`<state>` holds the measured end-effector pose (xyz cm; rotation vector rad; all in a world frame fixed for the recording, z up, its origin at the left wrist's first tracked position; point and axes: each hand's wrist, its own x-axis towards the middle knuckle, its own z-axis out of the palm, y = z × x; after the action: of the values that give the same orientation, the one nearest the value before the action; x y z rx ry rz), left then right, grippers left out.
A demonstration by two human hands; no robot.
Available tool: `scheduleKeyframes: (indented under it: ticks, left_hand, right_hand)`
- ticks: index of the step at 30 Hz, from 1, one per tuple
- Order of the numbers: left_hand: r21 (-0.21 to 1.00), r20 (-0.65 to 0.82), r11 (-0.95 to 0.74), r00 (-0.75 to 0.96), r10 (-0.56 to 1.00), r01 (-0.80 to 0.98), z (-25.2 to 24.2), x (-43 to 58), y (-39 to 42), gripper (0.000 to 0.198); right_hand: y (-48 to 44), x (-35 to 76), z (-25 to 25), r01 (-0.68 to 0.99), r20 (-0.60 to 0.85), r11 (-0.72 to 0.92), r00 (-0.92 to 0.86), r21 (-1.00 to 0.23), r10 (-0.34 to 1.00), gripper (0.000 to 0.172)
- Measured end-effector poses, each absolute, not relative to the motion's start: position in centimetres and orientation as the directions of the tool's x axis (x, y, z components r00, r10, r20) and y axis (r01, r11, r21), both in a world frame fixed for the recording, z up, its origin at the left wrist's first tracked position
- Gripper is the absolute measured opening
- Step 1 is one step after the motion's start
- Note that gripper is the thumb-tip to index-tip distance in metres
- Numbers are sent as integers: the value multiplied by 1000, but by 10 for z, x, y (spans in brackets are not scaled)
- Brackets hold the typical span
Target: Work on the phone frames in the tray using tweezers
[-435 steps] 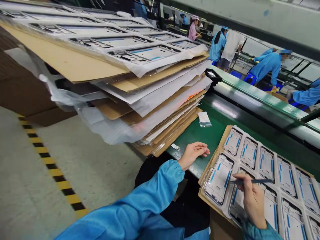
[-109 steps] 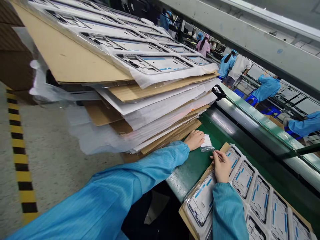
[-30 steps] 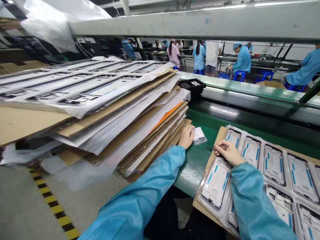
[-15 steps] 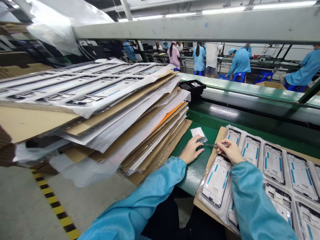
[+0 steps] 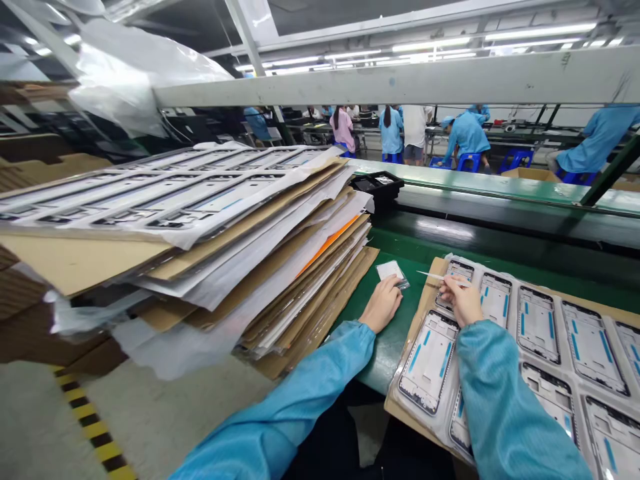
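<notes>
My left hand (image 5: 384,305) is closed at the lower edge of a small clear plastic bag (image 5: 393,271) with a white piece in it, which lies on the green bench. Its fingertips are partly hidden. In my right hand (image 5: 463,301) is a pair of tweezers (image 5: 429,275), pinched and pointing left toward the bag. Under my right wrist is a tray of phone frames (image 5: 430,360) with blue strips, resting on a cardboard sheet. The tweezers' tips are apart from the bag, and I see nothing between them.
A tall leaning stack of cardboard sheets and wrapped trays (image 5: 280,287) stands to the left, topped by another tray of phone frames (image 5: 200,190). Behind it is a black box (image 5: 377,185). A long pale beam (image 5: 350,83) crosses above. People in blue work beyond the conveyor (image 5: 450,230).
My left fingers have drawn together at the bag, having been spread before. The tweezers have moved away from the left hand and tilted, now showing pale. The view has tipped up.
</notes>
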<state>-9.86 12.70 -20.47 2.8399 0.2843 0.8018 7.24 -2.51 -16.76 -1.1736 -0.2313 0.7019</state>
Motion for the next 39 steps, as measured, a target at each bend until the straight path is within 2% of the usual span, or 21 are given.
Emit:
scheduleKeyframes:
  ticks: [4,7,11,23,27,33,39]
  left_hand:
    - [295,533,-946,798,282,137,-208,-101,129,12]
    - [374,510,-920,802,310,118,-206,-104,128,10]
    - [403,484,-908,814,320,117,-200,-107,126,13]
    - [422,492,-903,817,301,78,-202,-110,127,12]
    - [408,508,-910,809,295,75,-203,-110,128,21]
    - [395,513,-915,808,290,78,-201,-111,127,24]
    - [397,511,-914,806,298,86,-200,-111,125,25]
  right_hand:
    - [-24,77,-167,-443,-239,296,812,-846,533,43]
    - [-24,79,-166,-489,-274,348,814,-800,512,30]
    - [-24,79,-164,-521,-297,365,803,-771,517,20]
    - [-25,75,-163,-519,-309,299,786,-801,536,41]
    - [-24,75,-162,-509,-296,282,778,-813,554,38]
    - [-25,74,-160,-508,-294,251,762,-824,577,26]
    - [-25,72,-161,-497,-280,251,762,-831,584,32]
